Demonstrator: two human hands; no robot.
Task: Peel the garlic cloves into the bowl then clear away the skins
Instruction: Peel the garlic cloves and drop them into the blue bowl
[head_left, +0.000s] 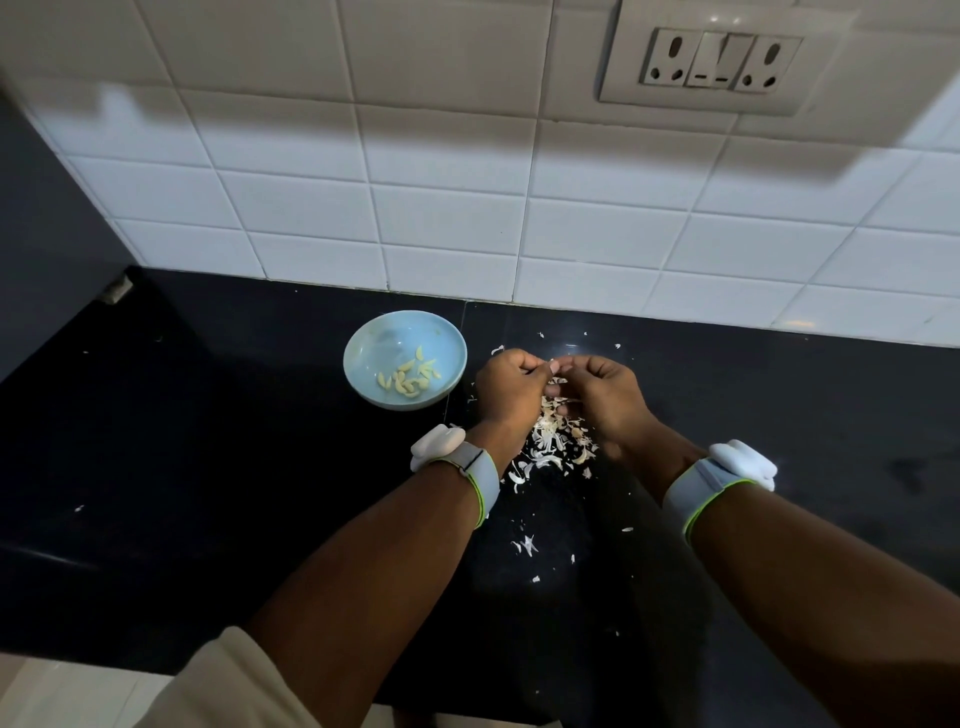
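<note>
Fingers: both sets curled, tips meeting on a small pale garlic clove (555, 367), pinched between the two hands; its long axis and pointing are too small to tell.
Left hand (511, 387): knuckles up, fingers (537, 370) bent inward toward the right.
Right hand (605, 389): mirrored, fingers (576, 364) bent toward the left, hands almost touching.
Wrists: pale bands with white pods; forearms converge from the near edge.
Skins (553, 441): loose heap on the black counter (208, 467) directly under the hands, flakes scattered nearer.
Bowl (363, 343): light blue, just left of the left hand, peeled cloves (408, 379) lying inside at mixed angles.
Backdrop: white tiled wall, socket plate (722, 62) upper right.
</note>
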